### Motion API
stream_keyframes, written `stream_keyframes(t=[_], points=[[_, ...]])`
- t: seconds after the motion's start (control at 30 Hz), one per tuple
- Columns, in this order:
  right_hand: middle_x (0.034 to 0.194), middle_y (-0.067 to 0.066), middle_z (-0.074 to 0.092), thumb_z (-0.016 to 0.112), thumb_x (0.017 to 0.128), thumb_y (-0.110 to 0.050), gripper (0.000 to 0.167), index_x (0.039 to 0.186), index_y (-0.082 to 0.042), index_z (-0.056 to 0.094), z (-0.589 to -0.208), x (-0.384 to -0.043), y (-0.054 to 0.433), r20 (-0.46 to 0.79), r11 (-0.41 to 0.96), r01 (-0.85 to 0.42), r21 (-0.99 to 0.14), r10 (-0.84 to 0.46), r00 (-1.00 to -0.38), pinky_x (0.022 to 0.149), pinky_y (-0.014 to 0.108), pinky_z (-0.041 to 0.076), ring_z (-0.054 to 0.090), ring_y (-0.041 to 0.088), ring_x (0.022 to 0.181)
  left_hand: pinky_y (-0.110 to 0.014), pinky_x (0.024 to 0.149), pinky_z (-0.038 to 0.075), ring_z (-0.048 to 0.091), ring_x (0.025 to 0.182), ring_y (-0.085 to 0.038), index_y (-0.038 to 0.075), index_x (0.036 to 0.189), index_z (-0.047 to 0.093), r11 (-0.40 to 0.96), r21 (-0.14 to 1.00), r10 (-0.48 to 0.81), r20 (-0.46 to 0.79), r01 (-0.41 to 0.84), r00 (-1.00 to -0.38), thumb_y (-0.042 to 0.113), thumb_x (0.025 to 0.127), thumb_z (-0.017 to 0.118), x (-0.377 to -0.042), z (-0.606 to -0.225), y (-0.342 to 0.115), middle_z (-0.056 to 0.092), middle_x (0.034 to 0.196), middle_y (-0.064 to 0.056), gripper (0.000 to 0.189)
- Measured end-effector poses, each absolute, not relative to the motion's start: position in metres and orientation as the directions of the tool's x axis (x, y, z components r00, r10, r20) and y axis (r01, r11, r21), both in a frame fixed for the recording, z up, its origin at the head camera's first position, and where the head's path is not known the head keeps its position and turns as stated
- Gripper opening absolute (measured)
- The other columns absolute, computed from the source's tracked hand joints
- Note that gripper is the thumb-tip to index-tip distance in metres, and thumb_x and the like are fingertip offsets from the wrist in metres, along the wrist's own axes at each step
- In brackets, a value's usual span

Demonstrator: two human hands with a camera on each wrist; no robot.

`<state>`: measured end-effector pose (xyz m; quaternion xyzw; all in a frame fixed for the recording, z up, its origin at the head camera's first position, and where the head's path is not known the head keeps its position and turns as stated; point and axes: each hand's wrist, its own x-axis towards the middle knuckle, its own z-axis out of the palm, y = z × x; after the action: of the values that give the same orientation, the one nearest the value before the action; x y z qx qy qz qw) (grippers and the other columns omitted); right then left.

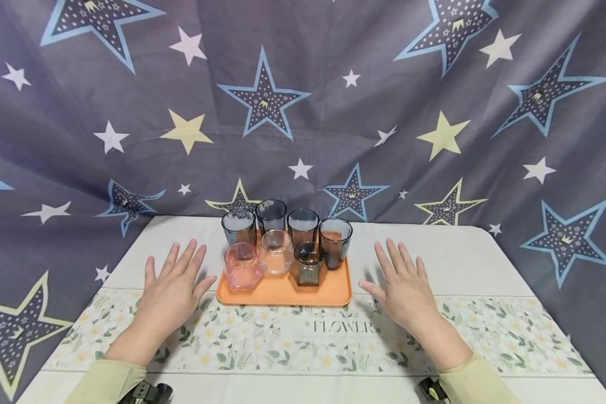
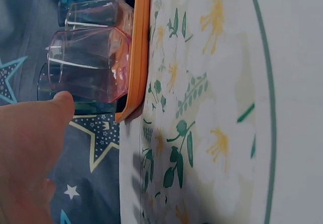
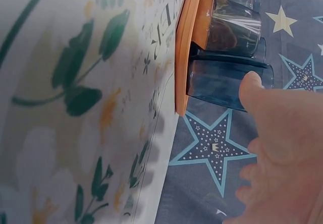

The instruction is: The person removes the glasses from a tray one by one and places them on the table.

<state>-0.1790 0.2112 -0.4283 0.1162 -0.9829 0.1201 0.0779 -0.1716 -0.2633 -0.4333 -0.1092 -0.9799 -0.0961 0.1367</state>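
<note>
Between the two hands lies an orange tray with several glasses on it. A pink glass, a clear glass and a dark grey glass stand toward its front. Several taller blue-tinted glasses, one of them a blue glass at the right, stand behind and beside them. My left hand is spread left of the tray, palm down, holding nothing. My right hand is spread likewise on the right, apart from the glasses. The left wrist view shows the thumb near the pink glass.
A white table carries a floral cloth band with the printed word FLOWER. Behind and beside the table hangs a dark curtain with stars. Dark wrist devices sit by both sleeves.
</note>
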Motion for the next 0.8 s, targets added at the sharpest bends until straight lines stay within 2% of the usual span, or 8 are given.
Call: stream_keyframes(t=[0.13, 0.37, 0.53, 0.8], points=[[0.183, 0.021, 0.013, 0.063, 0.110, -0.056, 0.093, 0.177, -0.009, 0.021, -0.430, -0.180, 0.211, 0.185, 0.936, -0.248, -0.248, -0.206, -0.961, 0.132, 0.069, 0.001, 0.008, 0.046, 0.168, -0.079, 0.125, -0.010, 0.012, 0.167, -0.048, 0.005, 0.173, 0.035, 0.950, 0.194, 0.187, 0.274, 0.244, -0.943, 0.051, 0.116, 0.054, -0.173, -0.437, -0.264, 0.028, 0.179, -0.021, 0.076], [0.183, 0.021, 0.011, 0.062, 0.110, -0.056, 0.093, 0.178, -0.009, 0.018, -0.429, -0.185, 0.210, 0.186, 0.929, -0.243, -0.278, -0.196, -0.963, 0.132, 0.068, 0.000, 0.005, 0.045, 0.168, -0.079, 0.126, -0.010, 0.007, 0.168, -0.048, 0.006, 0.175, 0.030, 0.933, 0.291, 0.154, 0.217, 0.214, -0.964, 0.049, 0.116, 0.056, -0.177, -0.444, -0.259, 0.023, 0.181, -0.021, 0.077], [0.183, 0.021, 0.009, 0.062, 0.110, -0.057, 0.094, 0.178, -0.008, 0.018, -0.424, -0.187, 0.208, 0.197, 0.924, -0.244, -0.295, -0.191, -0.962, 0.133, 0.067, 0.000, 0.005, 0.045, 0.168, -0.078, 0.126, -0.011, 0.005, 0.168, -0.047, 0.006, 0.175, 0.028, 0.930, 0.310, 0.135, 0.214, 0.198, -0.967, 0.045, 0.115, 0.060, -0.176, -0.446, -0.257, 0.021, 0.181, -0.021, 0.078], [0.184, 0.019, 0.011, 0.063, 0.110, -0.059, 0.098, 0.178, -0.008, 0.015, -0.423, -0.190, 0.203, 0.237, 0.900, -0.267, -0.344, -0.192, -0.952, 0.134, 0.064, 0.000, 0.004, 0.041, 0.169, -0.077, 0.126, -0.012, 0.005, 0.168, -0.048, 0.005, 0.175, 0.028, 0.922, 0.337, 0.121, 0.215, 0.190, -0.969, 0.047, 0.115, 0.059, -0.173, -0.450, -0.261, 0.021, 0.181, -0.022, 0.080]])
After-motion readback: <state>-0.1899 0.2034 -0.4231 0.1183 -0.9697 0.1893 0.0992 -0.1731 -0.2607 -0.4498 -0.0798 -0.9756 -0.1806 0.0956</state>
